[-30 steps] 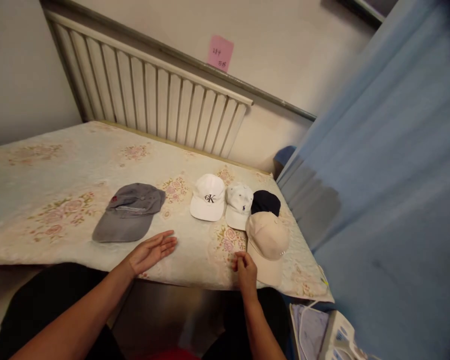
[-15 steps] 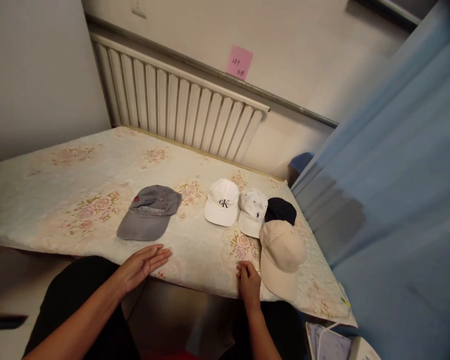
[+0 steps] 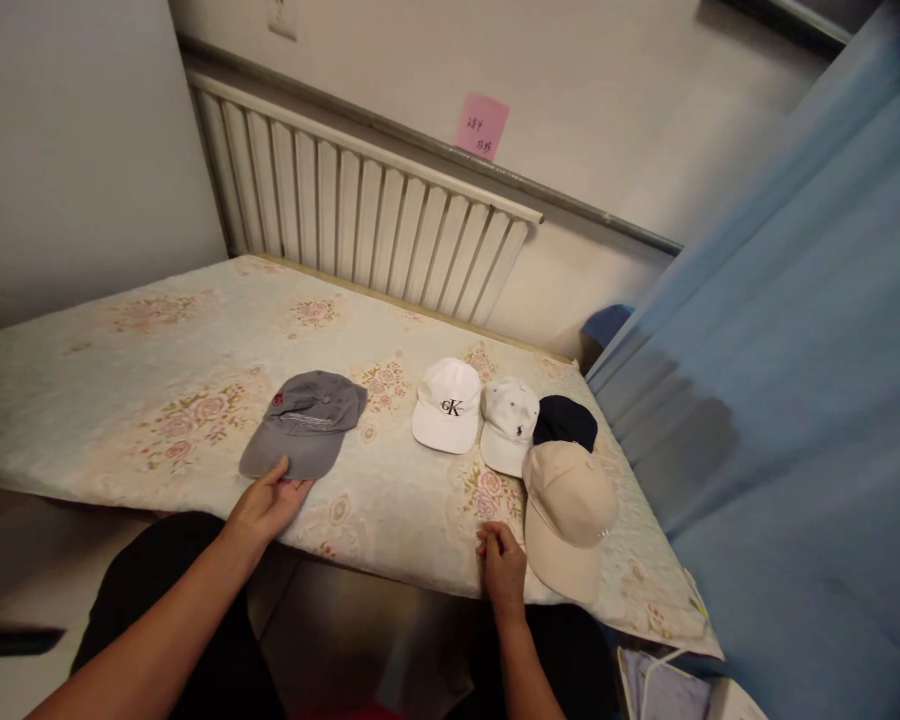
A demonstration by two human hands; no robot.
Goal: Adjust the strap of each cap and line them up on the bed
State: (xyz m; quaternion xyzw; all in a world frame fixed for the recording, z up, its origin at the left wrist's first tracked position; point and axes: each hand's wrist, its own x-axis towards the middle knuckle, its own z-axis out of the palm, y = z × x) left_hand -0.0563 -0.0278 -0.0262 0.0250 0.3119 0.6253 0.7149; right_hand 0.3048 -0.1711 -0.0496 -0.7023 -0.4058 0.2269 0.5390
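Held the grey cap [image 3: 311, 425] by its brim

Lay on the floral cloth [image 3: 412, 505] near the front edge, left of a white cap [image 3: 445, 415]. Looked light, soft-crowned and stiffer at the brim; seemed best gripped there. Pinched the brim with the left hand [image 3: 270, 507]. Held the right hand [image 3: 505, 568] loosely curled beside the beige cap [image 3: 570, 495], apparently without anything inside.
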